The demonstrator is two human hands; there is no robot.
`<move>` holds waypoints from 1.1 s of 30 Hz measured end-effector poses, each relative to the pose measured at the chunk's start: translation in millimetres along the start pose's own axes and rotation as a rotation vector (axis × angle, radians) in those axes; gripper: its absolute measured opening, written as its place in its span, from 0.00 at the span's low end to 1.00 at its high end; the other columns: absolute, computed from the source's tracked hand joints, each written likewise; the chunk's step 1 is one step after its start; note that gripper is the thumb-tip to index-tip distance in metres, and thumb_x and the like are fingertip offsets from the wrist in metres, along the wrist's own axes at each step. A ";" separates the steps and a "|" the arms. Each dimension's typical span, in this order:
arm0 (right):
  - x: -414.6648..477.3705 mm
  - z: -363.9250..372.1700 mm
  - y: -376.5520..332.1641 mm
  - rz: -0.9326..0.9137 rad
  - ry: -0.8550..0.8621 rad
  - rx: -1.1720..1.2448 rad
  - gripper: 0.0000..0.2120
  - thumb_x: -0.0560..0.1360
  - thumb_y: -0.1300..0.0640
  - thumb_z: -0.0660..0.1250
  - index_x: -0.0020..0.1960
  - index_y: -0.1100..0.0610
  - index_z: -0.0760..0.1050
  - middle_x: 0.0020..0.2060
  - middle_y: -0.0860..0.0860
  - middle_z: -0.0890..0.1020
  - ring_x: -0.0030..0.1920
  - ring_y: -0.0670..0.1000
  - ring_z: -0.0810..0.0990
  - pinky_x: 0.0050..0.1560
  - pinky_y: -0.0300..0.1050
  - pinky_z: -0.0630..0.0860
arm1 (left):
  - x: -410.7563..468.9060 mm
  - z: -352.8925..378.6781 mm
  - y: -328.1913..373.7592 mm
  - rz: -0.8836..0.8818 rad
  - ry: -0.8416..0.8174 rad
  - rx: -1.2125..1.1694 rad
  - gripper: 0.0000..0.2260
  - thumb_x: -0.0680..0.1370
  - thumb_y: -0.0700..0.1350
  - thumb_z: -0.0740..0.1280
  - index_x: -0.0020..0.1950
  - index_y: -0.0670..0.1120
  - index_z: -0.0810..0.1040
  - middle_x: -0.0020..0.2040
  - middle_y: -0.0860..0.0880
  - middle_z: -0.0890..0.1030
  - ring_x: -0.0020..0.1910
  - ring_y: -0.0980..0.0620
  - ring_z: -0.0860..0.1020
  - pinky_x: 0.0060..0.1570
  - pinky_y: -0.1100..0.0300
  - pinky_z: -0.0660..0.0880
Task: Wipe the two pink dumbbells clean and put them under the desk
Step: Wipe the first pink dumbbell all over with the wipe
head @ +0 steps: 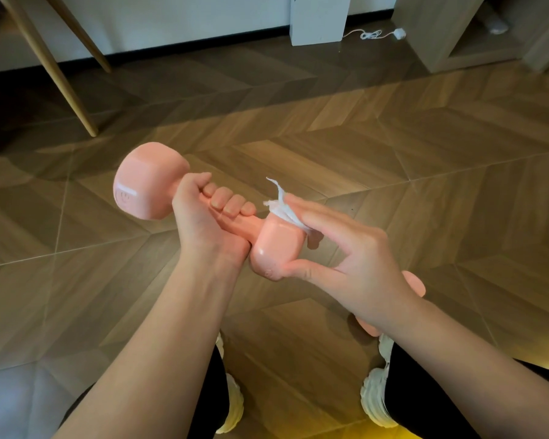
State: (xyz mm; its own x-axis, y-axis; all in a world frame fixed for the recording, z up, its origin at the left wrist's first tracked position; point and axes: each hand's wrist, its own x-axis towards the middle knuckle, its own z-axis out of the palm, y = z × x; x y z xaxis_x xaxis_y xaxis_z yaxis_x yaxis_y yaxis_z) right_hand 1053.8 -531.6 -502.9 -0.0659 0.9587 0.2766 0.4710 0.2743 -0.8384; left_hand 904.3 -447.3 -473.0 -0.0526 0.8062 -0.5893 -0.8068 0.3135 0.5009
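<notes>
My left hand (pixel 203 213) grips the handle of a pink dumbbell (pixel 146 185) held above the floor, one head up left and the other low near my right hand. My right hand (pixel 339 258) holds a white tissue (pixel 282 207) under its fingers against the top of the nearer head (pixel 274 245), with the thumb on that head's lower side. A second pink dumbbell (pixel 414 282) lies on the floor behind my right wrist, mostly hidden.
Slanted wooden desk legs (pixel 61 77) stand at the upper left by the wall. A white box (pixel 319 19) and a white cable (pixel 371 34) sit at the back, a wooden cabinet (pixel 457 33) at the upper right. My white shoes (pixel 374 394) are on the wood floor below.
</notes>
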 end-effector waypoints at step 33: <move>3.2 -3.7 -3.9 0.179 -0.068 0.092 0.44 0.56 0.42 0.82 0.70 0.49 0.72 0.50 0.35 0.76 0.50 0.38 0.75 0.53 0.26 0.66 | -3.5 0.4 1.7 -0.021 -0.214 -0.040 0.17 0.77 0.44 0.57 0.28 0.49 0.60 0.22 0.54 0.57 0.21 0.55 0.56 0.24 0.62 0.60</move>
State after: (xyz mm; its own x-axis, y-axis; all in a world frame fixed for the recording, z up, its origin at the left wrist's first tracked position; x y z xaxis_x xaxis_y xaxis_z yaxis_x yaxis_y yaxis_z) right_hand 1055.0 -529.8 -497.0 -0.0494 0.9947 0.0899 0.3984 0.1022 -0.9115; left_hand 903.3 -449.4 -469.8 0.0877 0.8892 -0.4491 -0.8295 0.3148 0.4613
